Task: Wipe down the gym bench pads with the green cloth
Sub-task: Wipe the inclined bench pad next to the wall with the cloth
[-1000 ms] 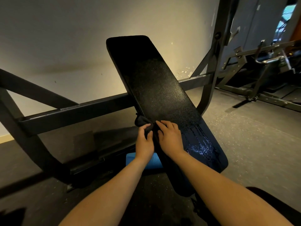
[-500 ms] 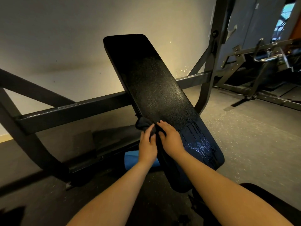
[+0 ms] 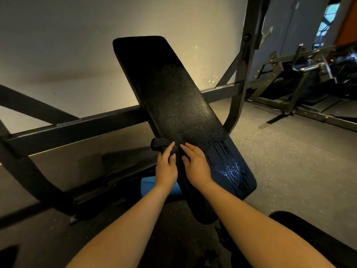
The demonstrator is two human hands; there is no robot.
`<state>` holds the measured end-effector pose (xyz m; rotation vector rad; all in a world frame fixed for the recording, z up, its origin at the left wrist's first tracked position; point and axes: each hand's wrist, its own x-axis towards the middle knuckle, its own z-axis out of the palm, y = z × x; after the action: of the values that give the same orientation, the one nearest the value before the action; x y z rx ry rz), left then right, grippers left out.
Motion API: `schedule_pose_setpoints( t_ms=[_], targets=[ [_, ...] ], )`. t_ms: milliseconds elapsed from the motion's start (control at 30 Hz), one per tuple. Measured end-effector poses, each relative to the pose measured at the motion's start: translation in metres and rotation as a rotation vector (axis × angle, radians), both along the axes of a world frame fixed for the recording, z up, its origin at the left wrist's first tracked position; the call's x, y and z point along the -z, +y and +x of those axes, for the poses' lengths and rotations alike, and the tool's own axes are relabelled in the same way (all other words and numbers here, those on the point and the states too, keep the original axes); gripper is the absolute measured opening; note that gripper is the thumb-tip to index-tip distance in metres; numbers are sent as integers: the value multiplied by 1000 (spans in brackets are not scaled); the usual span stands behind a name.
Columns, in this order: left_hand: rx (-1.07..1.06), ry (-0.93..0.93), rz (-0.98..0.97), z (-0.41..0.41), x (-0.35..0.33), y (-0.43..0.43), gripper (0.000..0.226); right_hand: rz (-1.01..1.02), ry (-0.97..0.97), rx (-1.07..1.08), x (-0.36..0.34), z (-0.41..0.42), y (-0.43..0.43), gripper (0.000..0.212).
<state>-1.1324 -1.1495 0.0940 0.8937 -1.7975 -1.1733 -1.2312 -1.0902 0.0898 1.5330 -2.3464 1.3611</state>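
Wiping judged to be in hand on the lower half of the inclined back pad (image 3: 173, 105). Found the green cloth (image 3: 159, 145), dark in this light, bunched against the pad's left edge. Recorded the left hand (image 3: 167, 167) gripping it, fingers curled round the bundle. Recorded the right hand (image 3: 195, 165) laid on the pad face just beside, fingers near straight, holding nothing. Noted wet streaks (image 3: 229, 167) unwiped toward the pad's lower end, right of both hands. Judged the next move to call for spreading the cloth onto the face and drawing it across those streaks under even pressure.
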Motion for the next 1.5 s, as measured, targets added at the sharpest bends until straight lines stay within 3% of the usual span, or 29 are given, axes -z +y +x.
schedule_pose_setpoints(
  t_ms=[133,300,467,867,1133,1400,1500],
  targets=[
    [46,-42,-45,9,23,33,42,-33,-107,-23,3,6,5,41],
    [95,-83,-109,26,25,34,44,-12,96,92,14,1,19,38],
    [-53,0,80,-8,-19,2,42,6,46,70,18,-1,21,39],
    [64,-95,12,16,48,72,46,-27,-142,-15,19,0,34,42],
    [-49,-83,121,-7,-5,28,43,25,-160,-55,17,1,42,44],
    [125,-190,-37,24,48,77,50,-3,-159,-29,24,8,50,43],
    [75,-187,-99,35,34,75,51,-37,-91,27,19,15,55,39]
  ],
)
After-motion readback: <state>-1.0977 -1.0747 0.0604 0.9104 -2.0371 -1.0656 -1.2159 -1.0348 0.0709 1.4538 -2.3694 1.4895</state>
